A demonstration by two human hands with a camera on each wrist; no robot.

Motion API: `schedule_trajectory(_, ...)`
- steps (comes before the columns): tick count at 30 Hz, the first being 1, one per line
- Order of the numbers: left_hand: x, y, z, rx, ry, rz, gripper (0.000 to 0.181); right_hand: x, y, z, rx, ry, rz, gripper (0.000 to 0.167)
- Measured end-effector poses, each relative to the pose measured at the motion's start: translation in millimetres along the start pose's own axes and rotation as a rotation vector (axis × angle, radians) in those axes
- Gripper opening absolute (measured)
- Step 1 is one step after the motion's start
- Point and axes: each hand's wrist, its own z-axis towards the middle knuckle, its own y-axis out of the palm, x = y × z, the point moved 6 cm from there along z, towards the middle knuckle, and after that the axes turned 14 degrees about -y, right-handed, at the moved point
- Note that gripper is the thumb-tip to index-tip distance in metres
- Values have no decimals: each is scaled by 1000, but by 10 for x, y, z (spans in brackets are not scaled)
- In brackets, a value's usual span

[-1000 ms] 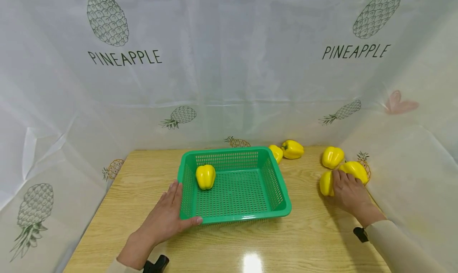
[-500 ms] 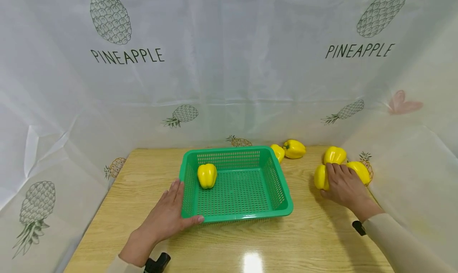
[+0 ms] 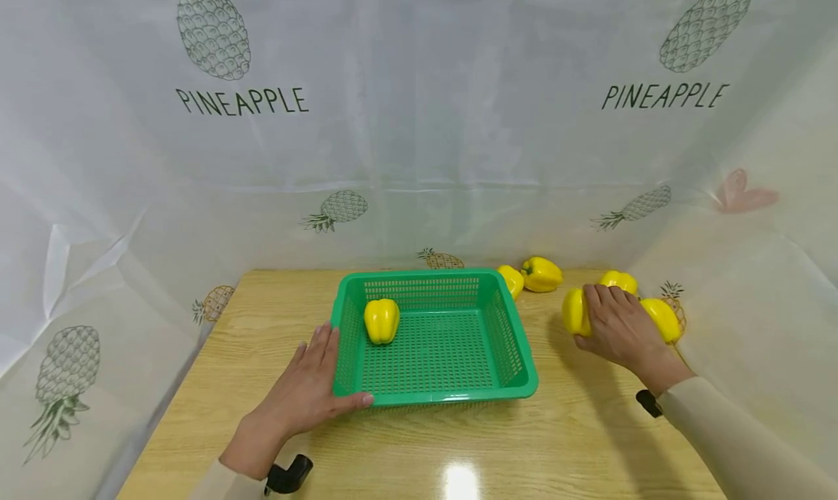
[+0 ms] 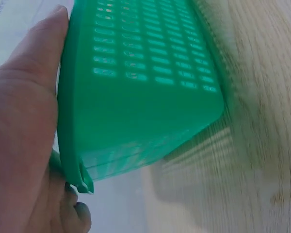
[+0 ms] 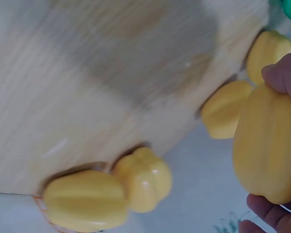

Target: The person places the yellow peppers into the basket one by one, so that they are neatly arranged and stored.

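Note:
My right hand (image 3: 620,327) grips a yellow bell pepper (image 3: 575,313) and holds it above the table; in the right wrist view, thumb and fingers lie at opposite ends of the held pepper (image 5: 266,145). Two more yellow peppers lie beyond that hand, one at the back (image 3: 619,280) and one to the right (image 3: 664,318), both partly covered. With straight fingers, my left hand (image 3: 300,387) rests against the left rim of a green plastic basket (image 3: 452,397), thumb along its front edge. Inside the basket, toward the left, a yellow bell pepper (image 3: 382,321) stands.
Behind the basket's right side sit two further yellow peppers, one partly hidden by the rim (image 3: 511,282), the other near the back curtain (image 3: 542,274). A pineapple-print curtain (image 3: 419,121) encloses the back and sides of the wooden table (image 3: 393,449).
My right hand has lifted the gripped pepper and moved it left, away from the other two peppers there. The left hand stays at the basket; the head view has shifted slightly.

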Motion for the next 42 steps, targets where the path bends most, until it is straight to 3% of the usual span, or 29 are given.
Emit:
schedule_trajectory(10, -3, 43, 15, -3, -3, 9, 133, -57, -189, 378, 27, -36, 19, 94)
schedule_trajectory(20, 13, 28, 4, 15, -3, 53, 132, -171, -485, 967, 100, -104, 5, 82)
schedule_trajectory(30, 36, 2, 0, 52, 15, 102, 131, -602, -579, 1551, 24, -162, 30, 93)
schedule_trajectory(42, 30, 21, 13, 48, 13, 82, 131, -1174, -390, 2075, -35, -205, 72, 92)
